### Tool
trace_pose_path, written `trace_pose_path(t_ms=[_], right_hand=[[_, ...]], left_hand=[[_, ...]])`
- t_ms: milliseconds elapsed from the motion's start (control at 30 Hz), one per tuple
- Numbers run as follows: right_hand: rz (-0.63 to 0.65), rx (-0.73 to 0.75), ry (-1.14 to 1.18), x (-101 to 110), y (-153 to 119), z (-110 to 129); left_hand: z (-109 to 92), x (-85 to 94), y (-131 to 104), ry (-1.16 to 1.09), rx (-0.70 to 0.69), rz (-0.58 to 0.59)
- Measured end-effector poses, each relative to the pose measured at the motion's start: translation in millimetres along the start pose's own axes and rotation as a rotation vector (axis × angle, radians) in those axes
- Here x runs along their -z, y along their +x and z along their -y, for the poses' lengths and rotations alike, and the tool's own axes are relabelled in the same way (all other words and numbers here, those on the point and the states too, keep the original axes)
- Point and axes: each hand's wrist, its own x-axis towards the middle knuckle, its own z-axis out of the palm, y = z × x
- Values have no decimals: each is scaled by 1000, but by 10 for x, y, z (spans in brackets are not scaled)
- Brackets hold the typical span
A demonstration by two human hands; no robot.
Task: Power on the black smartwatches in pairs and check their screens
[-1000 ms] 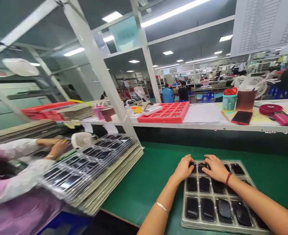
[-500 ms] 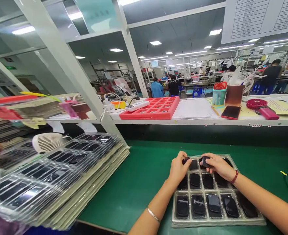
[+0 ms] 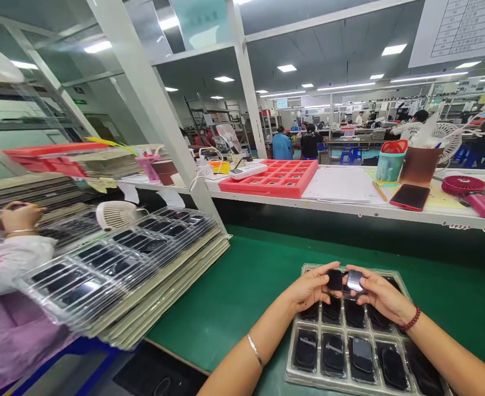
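Note:
My left hand [image 3: 311,287] pinches a small black rounded-square piece [image 3: 335,280], which looks like a smartwatch body. A similar piece [image 3: 354,280] with a shiny, light-reflecting face is gripped in my right hand [image 3: 380,294]. Both are held side by side, faces toward me, above the back rows of a clear plastic tray [image 3: 290,352]. Dark pieces of the same sort sit in the tray's compartments, one being this front-row piece [image 3: 362,355]. My hands and wrists hide part of the back rows.
Left of me rises a tall stack of clear trays [image 3: 184,275] with dark pieces. Beside it a co-worker's hands [image 3: 21,217] are at work. Across the back runs a shelf [image 3: 337,206] with a red compartment tray [image 3: 271,179], papers, a phone [image 3: 409,197] and a pink fan [image 3: 464,185].
Both hands have come closer together, and the two pieces are now turned with their faces toward me. The view has swung left, showing more of the co-worker.

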Motion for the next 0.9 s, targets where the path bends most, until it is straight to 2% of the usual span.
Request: trace_pose_path(t_ms=[67,367,700,900], right_hand=[[6,8,21,3,-2,4],[22,25,4,24,3,9],[-33,92,-218,5,26,-75],[-88,134,-322,-2,45,-103]], left_hand=[[15,15,14,-14,15,9],[49,9,38,12,-27,-86],[55,-52,45,150,-75,-167],[105,-109,78,336,-141,-246]])
